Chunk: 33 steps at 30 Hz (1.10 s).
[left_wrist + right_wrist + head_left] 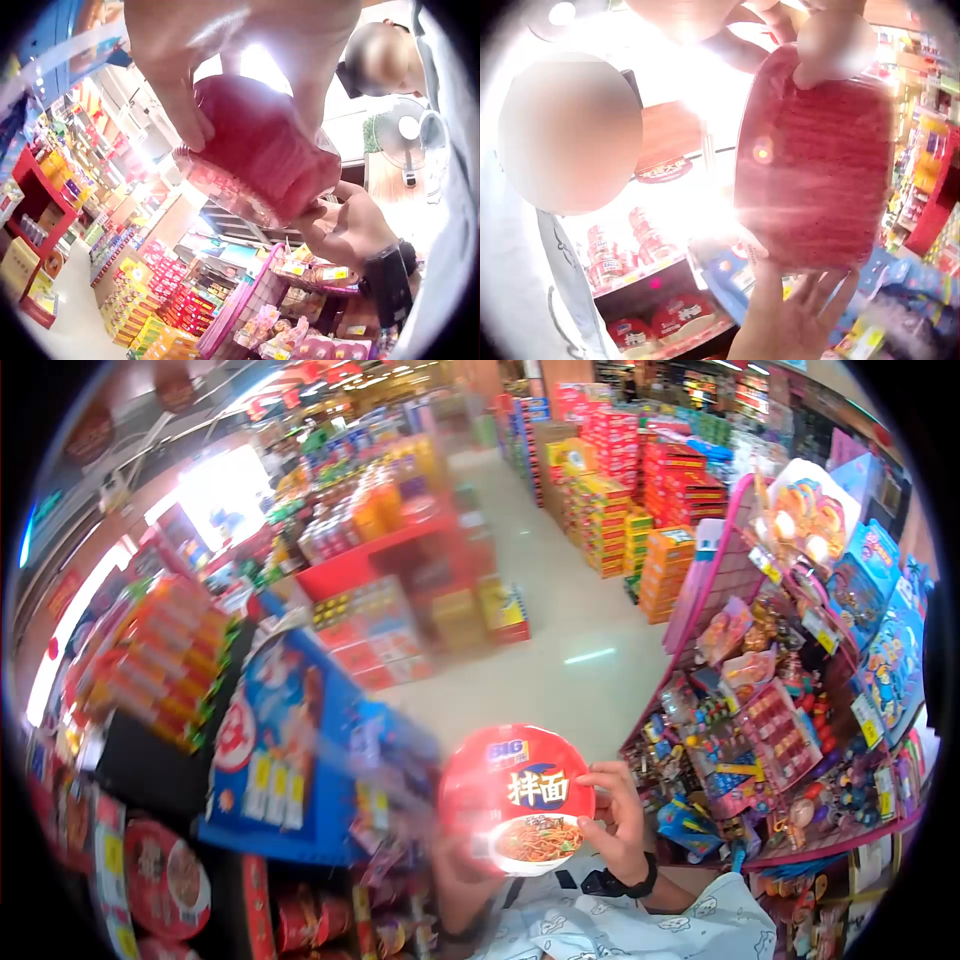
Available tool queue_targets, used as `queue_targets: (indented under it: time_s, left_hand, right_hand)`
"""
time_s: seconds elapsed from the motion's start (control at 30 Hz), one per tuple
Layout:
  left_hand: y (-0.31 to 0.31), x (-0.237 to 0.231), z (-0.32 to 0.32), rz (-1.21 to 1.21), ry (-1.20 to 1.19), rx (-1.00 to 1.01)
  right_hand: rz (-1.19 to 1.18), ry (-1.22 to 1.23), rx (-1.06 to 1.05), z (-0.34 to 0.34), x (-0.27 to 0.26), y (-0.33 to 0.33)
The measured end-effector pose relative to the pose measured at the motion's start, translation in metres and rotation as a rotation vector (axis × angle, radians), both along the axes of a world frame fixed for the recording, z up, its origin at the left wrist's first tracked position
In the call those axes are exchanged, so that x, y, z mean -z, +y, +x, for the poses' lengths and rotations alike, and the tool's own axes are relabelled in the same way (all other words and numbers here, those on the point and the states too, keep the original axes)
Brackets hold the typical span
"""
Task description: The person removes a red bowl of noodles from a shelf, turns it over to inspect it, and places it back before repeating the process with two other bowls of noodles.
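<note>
The fingers of the left hand [468, 882] and the right hand [622, 828] were curled round the red noodle bowl [517, 800], held up at the near side, left of the pink rack [716, 595], seemingly already picked up but not yet put down.

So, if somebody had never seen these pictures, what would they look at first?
Probably the red noodle bowl, held up in front of the person by the left hand and right hand, with noodles pictured on its lid. Next might come the pink rack full of colourful little goods on the right, then the stacks of red and yellow boxes farther back.
</note>
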<state>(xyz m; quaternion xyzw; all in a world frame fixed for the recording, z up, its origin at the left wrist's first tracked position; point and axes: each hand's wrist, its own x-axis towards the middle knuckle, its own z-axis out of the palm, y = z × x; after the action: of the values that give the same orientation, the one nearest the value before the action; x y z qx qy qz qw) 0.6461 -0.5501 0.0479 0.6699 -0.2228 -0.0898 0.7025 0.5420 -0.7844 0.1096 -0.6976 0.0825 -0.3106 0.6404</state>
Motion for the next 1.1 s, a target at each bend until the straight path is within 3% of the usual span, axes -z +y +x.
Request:
queue_targets:
  time_s: [0.13,0.23,0.37,0.53,0.63,0.67,0.83,0.93,1.1]
  left_hand:
    - [-0.065,-0.006,0.041,0.092,-0.311,0.046]
    - [-0.104,0.006,0.075,0.026,-0.181,0.167]
    - [-0.155,0.018,0.143,0.128,-0.305,0.374]
    - [-0.22,-0.001,0.228,0.133,-0.365,0.436]
    - [-0.248,-0.019,0.282,0.131,-0.33,0.443]
    - [-0.254,0.002,0.301,0.106,-0.306,0.421]
    - [-0.282,0.003,0.369,0.095,-0.185,0.352]
    - [-0.291,-0.008,0.396,0.051,0.01,0.27]
    - [-0.325,-0.001,0.457,0.219,-0.065,0.192]
  right_hand:
    - [0.167,0.02,0.091,0.013,0.001,-0.043]
    - [0.262,0.052,0.155,0.032,0.004,-0.068]
    - [-0.018,0.086,0.322,0.071,0.007,-0.108]
    - [-0.022,0.122,0.425,0.143,0.0,-0.155]
    - [-0.005,0.131,0.318,0.193,-0.01,-0.184]
    - [-0.042,0.108,0.283,0.209,-0.006,-0.195]
    - [-0.106,0.155,0.22,0.294,-0.016,-0.225]
    - [0.14,0.141,0.115,0.344,-0.018,-0.233]
    - [0.132,0.186,-0.072,0.429,0.016,-0.291]
